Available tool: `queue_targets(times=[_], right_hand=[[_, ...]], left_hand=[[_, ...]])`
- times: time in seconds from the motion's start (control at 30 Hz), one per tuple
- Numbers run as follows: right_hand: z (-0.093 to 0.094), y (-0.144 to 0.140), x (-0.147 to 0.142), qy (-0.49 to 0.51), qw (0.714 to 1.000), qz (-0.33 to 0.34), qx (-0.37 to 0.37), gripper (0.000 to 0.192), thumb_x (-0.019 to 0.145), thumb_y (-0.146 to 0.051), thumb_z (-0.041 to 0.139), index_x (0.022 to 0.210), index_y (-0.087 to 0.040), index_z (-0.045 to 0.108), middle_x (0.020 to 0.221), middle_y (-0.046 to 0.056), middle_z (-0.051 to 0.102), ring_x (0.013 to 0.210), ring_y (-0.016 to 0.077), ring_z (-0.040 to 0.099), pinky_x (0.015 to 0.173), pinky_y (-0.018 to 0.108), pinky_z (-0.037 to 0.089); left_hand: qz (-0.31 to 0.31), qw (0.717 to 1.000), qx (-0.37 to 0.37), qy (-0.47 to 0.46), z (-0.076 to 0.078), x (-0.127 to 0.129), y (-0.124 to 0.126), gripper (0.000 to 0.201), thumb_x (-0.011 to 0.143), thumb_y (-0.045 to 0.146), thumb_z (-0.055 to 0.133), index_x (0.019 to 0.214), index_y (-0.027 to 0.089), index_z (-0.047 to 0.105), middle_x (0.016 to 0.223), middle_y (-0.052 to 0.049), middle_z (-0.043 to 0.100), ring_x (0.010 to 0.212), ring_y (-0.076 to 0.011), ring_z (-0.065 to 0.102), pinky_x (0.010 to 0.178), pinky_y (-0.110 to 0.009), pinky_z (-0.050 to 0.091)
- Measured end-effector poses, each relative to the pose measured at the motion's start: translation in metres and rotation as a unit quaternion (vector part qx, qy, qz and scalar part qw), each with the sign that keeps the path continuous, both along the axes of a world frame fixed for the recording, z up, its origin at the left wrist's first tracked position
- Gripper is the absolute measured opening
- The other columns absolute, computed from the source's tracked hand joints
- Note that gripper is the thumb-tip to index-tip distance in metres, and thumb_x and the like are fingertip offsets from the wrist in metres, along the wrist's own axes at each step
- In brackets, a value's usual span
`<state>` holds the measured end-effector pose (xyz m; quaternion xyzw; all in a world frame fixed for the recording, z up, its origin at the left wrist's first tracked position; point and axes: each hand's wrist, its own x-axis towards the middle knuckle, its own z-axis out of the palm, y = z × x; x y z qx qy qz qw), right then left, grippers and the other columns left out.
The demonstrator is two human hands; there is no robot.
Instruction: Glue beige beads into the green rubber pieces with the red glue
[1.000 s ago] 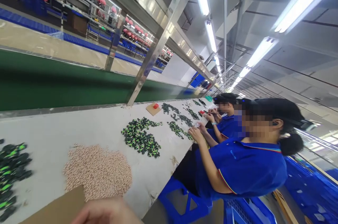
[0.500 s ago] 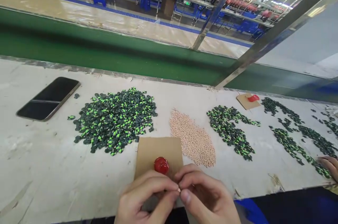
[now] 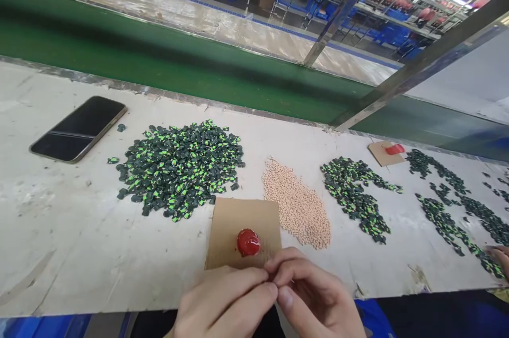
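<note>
Setting: factory line, white tabletop (image 3: 59, 253) in front of us, green conveyor belt (image 3: 159, 67) running behind it.
Landmark: cardboard square (image 3: 238, 221) at the near edge of the tabletop, red blob (image 3: 248, 242) sitting on its near half.
Our left hand (image 3: 222, 301): just this side of the cardboard square, fingers (image 3: 254, 298) pinched shut, tips meeting the right hand's.
Our right hand (image 3: 314, 301): near-right of the cardboard square, fingers (image 3: 292, 269) curled and clenched onto the same spot.
Held part: something small between both sets of fingertips; too hidden for us to name it.
Key relation: red blob lies straight ahead of the pinch, just beyond the fingertips, not touching. Both hands about equally near. Blob is round, no long axis.
Green-black parts pile (image 3: 178, 168): beyond-left of the cardboard square, its near edge just touching the card's far-left corner.
Beige pellet pile (image 3: 298, 205): right of the cardboard square, just beside it.
Phone (image 3: 79, 128): well left of the cardboard square, face up.
Co-worker's hand (image 3: 501, 258): far right, at another parts pile (image 3: 358, 200) run.
</note>
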<state>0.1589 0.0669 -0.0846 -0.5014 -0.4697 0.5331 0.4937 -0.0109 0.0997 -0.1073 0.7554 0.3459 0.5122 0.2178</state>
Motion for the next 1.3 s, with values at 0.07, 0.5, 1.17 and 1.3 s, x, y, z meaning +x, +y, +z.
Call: queue_targets(times=[0.07,0.5,1.17,1.3], right_hand=[[-0.001,-0.001,0.002,-0.015,1.000,0.010,0.001,0.012,0.097,-0.024,0.069,0.097,-0.033,0.077,0.102,0.004,0.076,0.094,0.0161,0.074,0.085,0.024,0.062],[-0.026,0.001,0.002,-0.364,0.918,-0.067,0.141,0.023,0.096,-0.005,0.059,0.100,-0.026,0.067,0.101,0.007,0.070,0.096,0.0201,0.070,0.083,0.031,0.062],[-0.026,0.010,-0.006,-0.391,0.894,-0.059,0.208,0.030,0.091,0.005,0.058,0.102,-0.021,0.067,0.102,0.005,0.068,0.095,0.0154,0.069,0.085,0.025,0.059],[-0.019,0.005,-0.002,-0.335,0.928,-0.082,0.139,0.021,0.096,-0.004,0.060,0.098,-0.024,0.066,0.100,0.003,0.067,0.097,0.0143,0.069,0.085,0.023,0.060]], left_hand=[[-0.024,1.000,0.016,-0.012,-0.002,-0.002,0.003,0.024,0.108,0.017,0.048,0.105,0.020,0.072,0.086,-0.005,0.084,0.069,-0.0144,0.079,0.064,-0.021,0.063],[0.020,0.960,-0.261,-0.096,-0.002,-0.022,0.011,0.021,0.088,0.006,0.072,0.098,0.021,0.081,0.095,-0.001,0.086,0.078,-0.0148,0.082,0.076,-0.013,0.064],[0.023,0.954,-0.290,-0.070,-0.013,-0.024,0.010,0.023,0.091,0.006,0.068,0.103,0.023,0.078,0.096,0.003,0.084,0.079,-0.0081,0.079,0.079,-0.006,0.057],[0.011,0.929,-0.352,-0.117,-0.002,-0.023,0.009,0.031,0.090,0.008,0.067,0.103,0.033,0.082,0.100,0.005,0.083,0.084,-0.0101,0.079,0.079,-0.009,0.059]])
